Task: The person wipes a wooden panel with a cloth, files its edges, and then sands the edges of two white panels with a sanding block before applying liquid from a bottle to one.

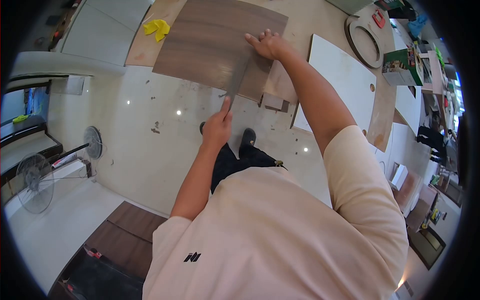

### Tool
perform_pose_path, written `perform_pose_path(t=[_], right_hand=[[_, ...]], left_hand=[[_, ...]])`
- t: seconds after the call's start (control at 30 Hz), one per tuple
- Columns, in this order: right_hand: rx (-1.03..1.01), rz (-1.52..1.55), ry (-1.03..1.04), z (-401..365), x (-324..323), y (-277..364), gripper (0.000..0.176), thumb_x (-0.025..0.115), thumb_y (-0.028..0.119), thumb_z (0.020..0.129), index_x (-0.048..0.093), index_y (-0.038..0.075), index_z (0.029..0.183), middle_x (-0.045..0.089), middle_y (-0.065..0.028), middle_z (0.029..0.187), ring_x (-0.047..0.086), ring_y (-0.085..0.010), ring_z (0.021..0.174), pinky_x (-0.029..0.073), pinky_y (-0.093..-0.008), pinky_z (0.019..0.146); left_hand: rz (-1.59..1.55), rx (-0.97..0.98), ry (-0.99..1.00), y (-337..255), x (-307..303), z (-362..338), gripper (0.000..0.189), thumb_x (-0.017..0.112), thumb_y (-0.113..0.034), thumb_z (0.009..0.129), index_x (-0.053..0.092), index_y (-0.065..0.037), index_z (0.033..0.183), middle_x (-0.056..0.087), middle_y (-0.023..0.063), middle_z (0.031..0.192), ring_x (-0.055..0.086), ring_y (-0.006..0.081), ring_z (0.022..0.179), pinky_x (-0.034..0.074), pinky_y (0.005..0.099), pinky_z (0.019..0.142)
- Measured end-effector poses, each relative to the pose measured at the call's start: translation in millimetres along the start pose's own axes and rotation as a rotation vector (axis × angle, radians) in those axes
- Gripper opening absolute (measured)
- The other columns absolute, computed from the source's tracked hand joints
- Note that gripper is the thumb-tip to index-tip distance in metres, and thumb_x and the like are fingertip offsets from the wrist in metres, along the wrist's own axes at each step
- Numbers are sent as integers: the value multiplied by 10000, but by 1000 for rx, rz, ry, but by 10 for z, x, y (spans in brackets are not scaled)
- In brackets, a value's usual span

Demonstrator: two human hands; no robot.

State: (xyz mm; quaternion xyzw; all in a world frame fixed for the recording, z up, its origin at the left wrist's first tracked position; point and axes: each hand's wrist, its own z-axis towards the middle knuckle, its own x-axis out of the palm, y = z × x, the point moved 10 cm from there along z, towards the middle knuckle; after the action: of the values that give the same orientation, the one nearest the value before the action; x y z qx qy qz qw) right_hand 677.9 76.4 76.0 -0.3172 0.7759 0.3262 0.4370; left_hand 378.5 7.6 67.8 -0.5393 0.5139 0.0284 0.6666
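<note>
My left hand (pixel 217 127) is wrapped round the handle end of a long grey flat tool (pixel 237 80), perhaps a file or a saw blade, with one finger along it. The tool lies across the near edge of a brown wood-grain panel (pixel 210 40) and looks a little blurred. My right hand (pixel 267 44) rests on the panel near its right edge, fingers spread, with nothing in it. The handle itself is hidden by my left hand. A yellow cloth (pixel 157 29) sits beside the panel's left edge.
A white board (pixel 340 80) and a ring-shaped piece (pixel 364 42) lie right of the panel. Farther right stands a green box (pixel 402 67). Two fans (pixel 35 182) are at the left. Dark scraps (pixel 155 128) litter the floor.
</note>
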Motion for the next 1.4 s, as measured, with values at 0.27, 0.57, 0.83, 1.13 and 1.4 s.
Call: perform_pose_path(t=[0.27, 0.57, 0.83, 1.13, 1.4], right_hand=[[-84, -26, -18, 149, 144, -140, 900, 215, 728, 965, 369, 44, 1528, 251, -167, 1629, 271, -393, 1483, 267, -479, 1204], [-75, -54, 11, 298, 216, -177, 895, 194, 727, 965, 350, 61, 1541, 230, -154, 1639, 256, -383, 1492, 246, -466, 1215], [-53, 9, 14, 42, 109, -95, 900, 187, 725, 966, 381, 45, 1523, 257, -154, 1630, 251, -378, 1495, 239, -461, 1218], [-1, 67, -4, -19, -79, -89, 913, 206, 730, 961, 389, 27, 1514, 260, -145, 1631, 255, -364, 1496, 240, -457, 1217], [38, 71, 28, -142, -59, -26, 904, 212, 723, 963, 348, 37, 1536, 219, -146, 1645, 243, -372, 1500, 221, -447, 1226]], left_hand=[[15, -26, 45, 152, -42, -509, 521, 574, -222, 986, 460, -267, 1492, 656, 217, 830, 641, 425, 805, 504, 473, 716], [79, 90, 130, -563, 432, 106, 536, 563, -255, 992, 428, -258, 1510, 660, 188, 825, 635, 419, 795, 505, 494, 730], [15, 35, 76, 82, 153, -823, 557, 581, -221, 983, 419, -267, 1514, 643, 180, 796, 637, 399, 752, 509, 485, 685], [41, 227, 1, -476, 465, -144, 601, 589, -209, 977, 379, -285, 1535, 636, 171, 766, 638, 385, 715, 513, 484, 658], [4, 219, 11, -269, 486, -353, 596, 604, -196, 967, 407, -263, 1525, 626, 167, 746, 633, 374, 697, 518, 475, 631]])
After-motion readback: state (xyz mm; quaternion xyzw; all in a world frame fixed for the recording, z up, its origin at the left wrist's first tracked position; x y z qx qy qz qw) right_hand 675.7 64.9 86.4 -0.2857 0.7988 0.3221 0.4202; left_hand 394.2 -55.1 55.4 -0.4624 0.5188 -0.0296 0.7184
